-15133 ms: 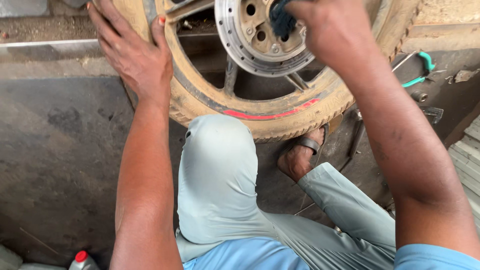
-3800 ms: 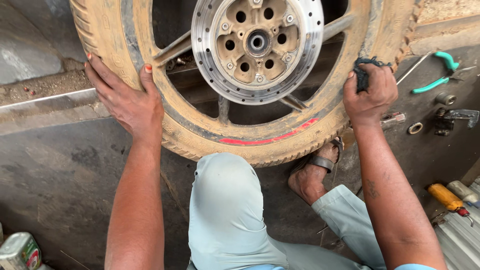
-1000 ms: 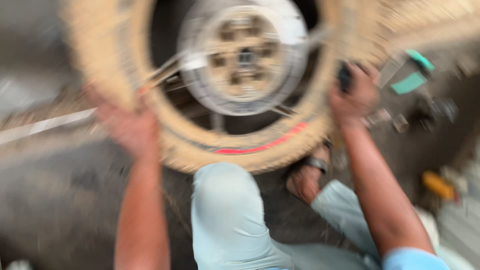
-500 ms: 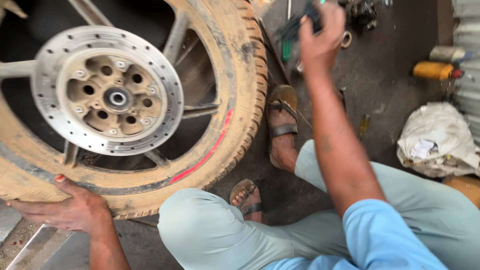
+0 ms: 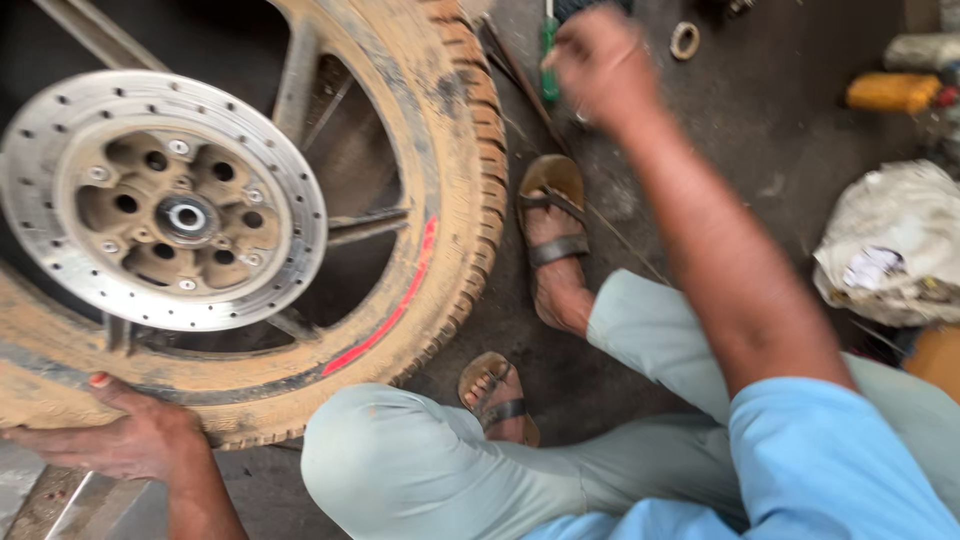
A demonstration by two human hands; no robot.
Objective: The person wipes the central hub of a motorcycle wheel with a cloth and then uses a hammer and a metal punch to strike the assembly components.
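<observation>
Head camera, looking down: a mud-caked motorcycle wheel [image 5: 455,190] stands upright on the concrete floor [image 5: 770,130], its drilled steel brake disc [image 5: 165,200] facing up toward the lens and a red stripe showing along the rim. The left hand [image 5: 110,435] lies flat against the lower tread of the tyre, fingers [image 5: 95,385] spread apart and pressed on the rubber, steadying it. The right hand [image 5: 600,65] is stretched out well beyond the wheel, over the floor near a green-handled screwdriver [image 5: 548,55]; it is blurred, the fingers look curled together, and whether they grip anything cannot be told. A metal ring [image 5: 685,40] lies just past that hand. The person squats in pale trousers, both sandalled feet [image 5: 555,235] set just beside the tyre. At the right edge lie a crumpled white rag [image 5: 890,250] and a yellow bottle [image 5: 890,90].
</observation>
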